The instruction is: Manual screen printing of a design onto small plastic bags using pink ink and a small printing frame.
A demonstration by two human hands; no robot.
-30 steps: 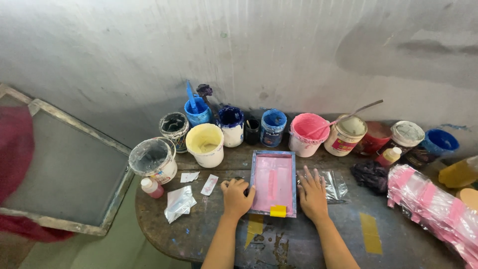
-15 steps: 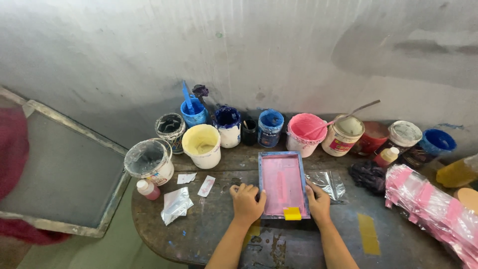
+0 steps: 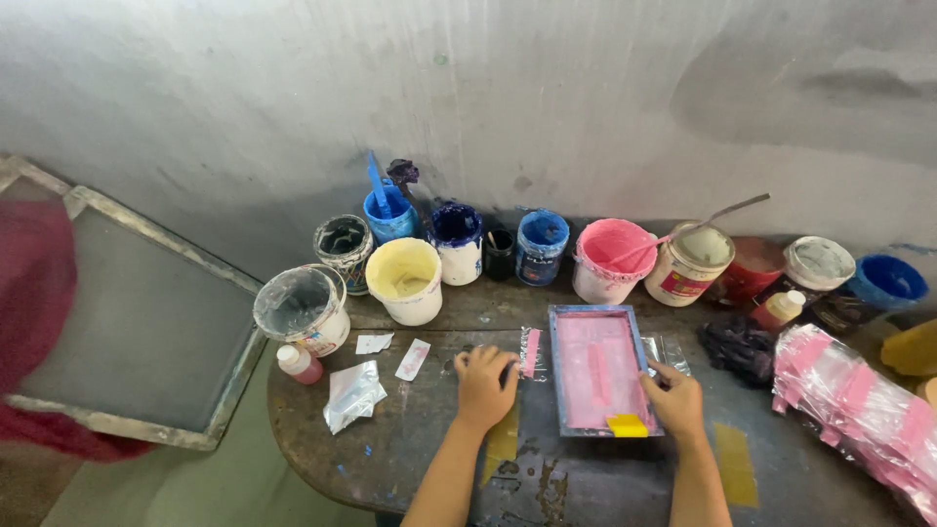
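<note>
Counter (image 3: pixel 390 459) carries a paint-pot row; the small pink screen frame (image 3: pixel 597 369) lies flat mid-counter. Left hand (image 3: pixel 483 384) curled just left of it, grip contents unclear. Right hand (image 3: pixel 673 398) pinches the frame's right edge. Best: steady both sides, keep frame flat.

A red and white label (image 3: pixel 683 285) was seen on the cream tub at the back of the worktop (image 3: pixel 410 439). A silvery foil pouch (image 3: pixel 352 393) lay crumpled at the left, with a small white packet (image 3: pixel 412 359) marked in pink just beside it. Clear plastic bags (image 3: pixel 859 405) with pink bands were stacked at the right edge.
</note>
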